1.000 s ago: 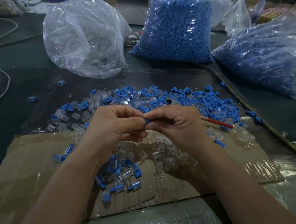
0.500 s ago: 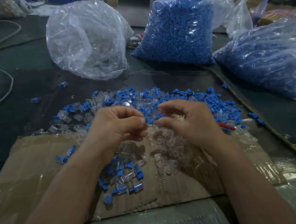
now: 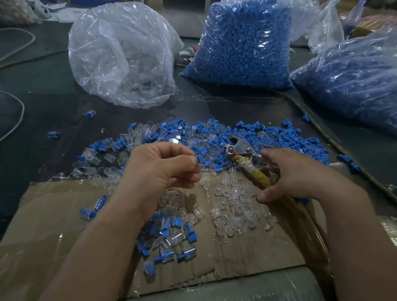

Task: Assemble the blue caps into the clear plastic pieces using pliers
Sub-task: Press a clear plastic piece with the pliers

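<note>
My left hand (image 3: 161,173) pinches a blue cap (image 3: 200,159) fitted to a clear piece between thumb and forefinger, above the pile. My right hand (image 3: 292,175) curls around the yellow-wrapped handle of the pliers (image 3: 246,155), whose metal jaws point up-left onto the pile. Loose blue caps (image 3: 276,135) and clear plastic pieces (image 3: 232,210) are spread across the dark table and the cardboard sheet (image 3: 42,228). Several assembled pieces (image 3: 174,240) lie on the cardboard under my left wrist.
A clear bag of clear pieces (image 3: 123,55) stands at the back. Two bags of blue caps (image 3: 241,46) (image 3: 361,86) sit back right. A white cable (image 3: 17,114) curves at the left; a cord (image 3: 333,147) runs along the right. Stray pieces (image 3: 54,134) lie left.
My hands have parted. My right hand let go of the piece, moved right and down, and took hold of the pliers' handle. My left hand kept the piece.
</note>
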